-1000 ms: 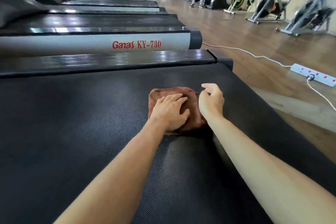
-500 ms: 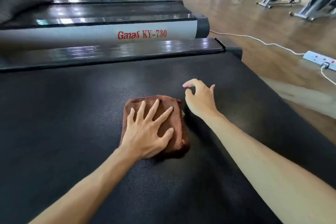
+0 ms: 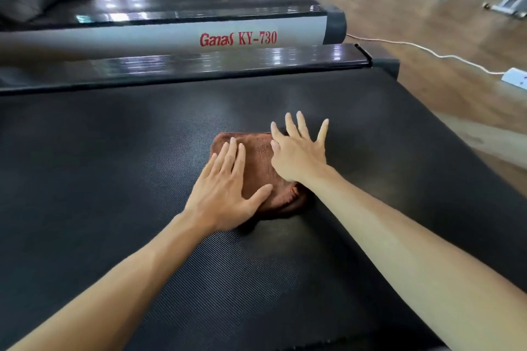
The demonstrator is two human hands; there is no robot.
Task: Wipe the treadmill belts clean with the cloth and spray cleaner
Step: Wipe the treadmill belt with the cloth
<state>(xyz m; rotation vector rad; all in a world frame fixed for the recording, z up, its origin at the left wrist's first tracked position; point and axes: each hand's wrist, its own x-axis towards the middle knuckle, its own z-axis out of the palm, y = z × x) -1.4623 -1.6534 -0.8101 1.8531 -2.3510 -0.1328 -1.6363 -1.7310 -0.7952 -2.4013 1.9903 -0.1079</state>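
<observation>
Now your left hand (image 3: pixel 225 191) lies flat on the near-left part of the brown cloth (image 3: pixel 261 168), fingers straight and close together, thumb spread out along the cloth's near edge. Your right hand (image 3: pixel 299 157) is flat too, fingers splayed wide; its palm rests on the cloth's right edge while the fingertips reach past it onto the bare treadmill belt (image 3: pixel 114 179). Neither hand grips anything; both press down with straight fingers, and they sit just beside each other, not touching.

The cloth is folded into a thick pad near the middle of the belt. Its long axis runs from the near-right corner, where the folded layers bulge, to the far-left corner, so it sits slanted against the belt's edges.

Half a second ago your right hand hovered off the cloth's right side with its fingers curled; it has since flattened and come onto the cloth. Your left hand had its fingers fanned across the middle of the cloth and now has them drawn together, further toward the near-left. The cloth has turned slightly.

Beyond the belt runs a glossy black side rail (image 3: pixel 228 61), then the neighbouring treadmill's grey rail (image 3: pixel 171 37) lettered "Ganas KY-730" in red. On the wooden floor (image 3: pixel 413 23) to the right, a white cable (image 3: pixel 427 51) leads to a power strip (image 3: pixel 514 78).
</observation>
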